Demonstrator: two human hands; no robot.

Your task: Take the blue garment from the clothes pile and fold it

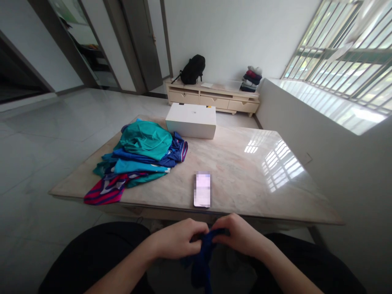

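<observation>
Between my knees hangs a dark blue piece of cloth (201, 267), bunched at the top; its exact kind is not clear. My left hand (183, 239) pinches its upper part from one side, thumb and fingers closed. From the other side my right hand (234, 233) grips the same bunched edge, close to the left fingers. Both hands are just off the table's near edge. Ahead of them a phone (202, 190) with a lit, blurred screen lies on the marble-look table (232, 175). To the left is a loose heap of clothes (143, 141), teal, blue and pink-striped.
A white box (191, 120) stands at the table's far edge. Beyond it, a low cabinet (214, 100) bears a black backpack (193, 70) and a stack of folded clothes (251, 79). A barred window (339, 57) is at the right, with its light reflected on the tabletop.
</observation>
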